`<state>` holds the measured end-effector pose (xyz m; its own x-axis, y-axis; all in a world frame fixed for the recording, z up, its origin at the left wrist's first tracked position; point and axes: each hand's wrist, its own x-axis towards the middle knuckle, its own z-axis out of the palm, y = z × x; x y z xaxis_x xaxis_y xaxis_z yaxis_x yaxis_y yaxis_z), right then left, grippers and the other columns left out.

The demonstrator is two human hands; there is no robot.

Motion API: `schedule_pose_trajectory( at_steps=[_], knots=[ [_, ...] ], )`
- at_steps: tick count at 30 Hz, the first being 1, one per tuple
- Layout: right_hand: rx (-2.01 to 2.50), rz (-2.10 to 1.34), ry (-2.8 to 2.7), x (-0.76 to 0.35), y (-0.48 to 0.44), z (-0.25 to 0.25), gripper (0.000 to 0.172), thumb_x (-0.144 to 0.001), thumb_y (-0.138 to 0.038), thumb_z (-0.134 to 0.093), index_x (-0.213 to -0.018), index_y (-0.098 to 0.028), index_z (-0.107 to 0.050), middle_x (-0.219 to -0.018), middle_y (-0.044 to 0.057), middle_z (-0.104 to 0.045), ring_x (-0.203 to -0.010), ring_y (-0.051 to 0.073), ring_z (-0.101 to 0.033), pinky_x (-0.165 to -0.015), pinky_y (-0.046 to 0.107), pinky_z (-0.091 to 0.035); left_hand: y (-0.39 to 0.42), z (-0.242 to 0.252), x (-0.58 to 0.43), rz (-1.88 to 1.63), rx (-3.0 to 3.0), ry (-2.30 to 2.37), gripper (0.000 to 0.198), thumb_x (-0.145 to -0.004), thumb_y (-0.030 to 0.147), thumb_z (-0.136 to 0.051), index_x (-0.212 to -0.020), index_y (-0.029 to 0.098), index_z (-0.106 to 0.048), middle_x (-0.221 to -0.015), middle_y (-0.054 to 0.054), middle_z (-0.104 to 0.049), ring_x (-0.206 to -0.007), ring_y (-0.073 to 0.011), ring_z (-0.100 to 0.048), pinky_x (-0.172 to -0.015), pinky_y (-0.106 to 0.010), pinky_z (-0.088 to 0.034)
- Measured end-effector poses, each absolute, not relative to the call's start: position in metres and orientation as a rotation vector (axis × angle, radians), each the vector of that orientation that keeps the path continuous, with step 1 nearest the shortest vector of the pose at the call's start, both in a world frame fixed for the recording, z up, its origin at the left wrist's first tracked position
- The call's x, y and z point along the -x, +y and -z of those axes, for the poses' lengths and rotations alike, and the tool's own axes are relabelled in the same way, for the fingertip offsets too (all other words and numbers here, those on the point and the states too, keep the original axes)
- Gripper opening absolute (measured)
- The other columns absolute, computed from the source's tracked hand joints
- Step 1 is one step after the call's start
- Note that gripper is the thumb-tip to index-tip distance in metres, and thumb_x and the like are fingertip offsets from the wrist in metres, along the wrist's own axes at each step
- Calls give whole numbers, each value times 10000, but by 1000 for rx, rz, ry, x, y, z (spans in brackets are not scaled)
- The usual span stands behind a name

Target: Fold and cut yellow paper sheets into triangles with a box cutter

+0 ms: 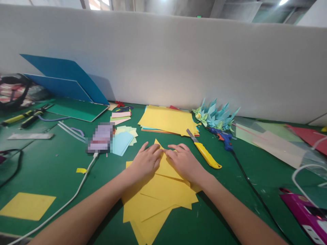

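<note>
yellow sheet (166, 167), tip and long axis away from the person, under flat, open-grip left hand (146, 162) and right hand (185, 162)

Bare forearms (97, 204), bare left grip (146, 162), right grip (184, 162)

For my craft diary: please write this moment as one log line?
left hand: on yellow paper | right hand: on yellow paper | nearby: utility knife
</note>
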<state>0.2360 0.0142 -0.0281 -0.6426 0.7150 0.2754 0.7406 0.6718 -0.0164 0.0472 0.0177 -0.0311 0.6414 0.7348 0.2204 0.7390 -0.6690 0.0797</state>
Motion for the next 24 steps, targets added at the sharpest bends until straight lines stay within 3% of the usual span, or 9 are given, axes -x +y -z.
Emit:
schedule_pose_trajectory(
  at_steps=[7, 14, 20, 24],
  knots=[
    [1106, 107, -2688, -242, 11, 25, 340, -835, -6, -372, -1059, -110, -607, -1037, 155, -692, -1169, 244, -522, -933, 413, -353, 15, 28, -48, 329, 2801, -1280, 278, -950, 209, -283, -1109, 184, -510, -1201, -113, -569, -1174, -209, -497, -1076, -507, -247],
    [1072, -18, -2633, -258, 4, 30, 424, -809, -14, -410, -1192, -118, -560, -1124, 152, -659, -1179, 234, -513, -956, 412, -337, 17, 32, -44, 326, 2618, -1411, 236, -914, 230, -375, -1063, 177, -551, -1147, -144, -604, -1114, -259, -544, -1065, -538, -255],
    [1018, -11, -2632, -253, 7, 32, 403, -844, -19, -383, -1186, -124, -568, -1185, 160, -635, -1209, 221, -494, -974, 409, -329, 17, 31, -45, 385, 2836, -1332, 453, -864, 96, -334, -1282, 202, -473, -1388, -78, -491, -1357, -257, -324, -1105, -568, -153],
    [987, 17, -2627, -252, 8, 35, 401, -840, -20, -395, -1191, -115, -565, -1197, 166, -628, -1208, 227, -495, -972, 408, -334, 20, 30, -46, 322, 3005, -1323, 403, -929, 159, -292, -1269, 187, -506, -1379, -77, -508, -1339, -222, -367, -1122, -537, -152]
  ],
)
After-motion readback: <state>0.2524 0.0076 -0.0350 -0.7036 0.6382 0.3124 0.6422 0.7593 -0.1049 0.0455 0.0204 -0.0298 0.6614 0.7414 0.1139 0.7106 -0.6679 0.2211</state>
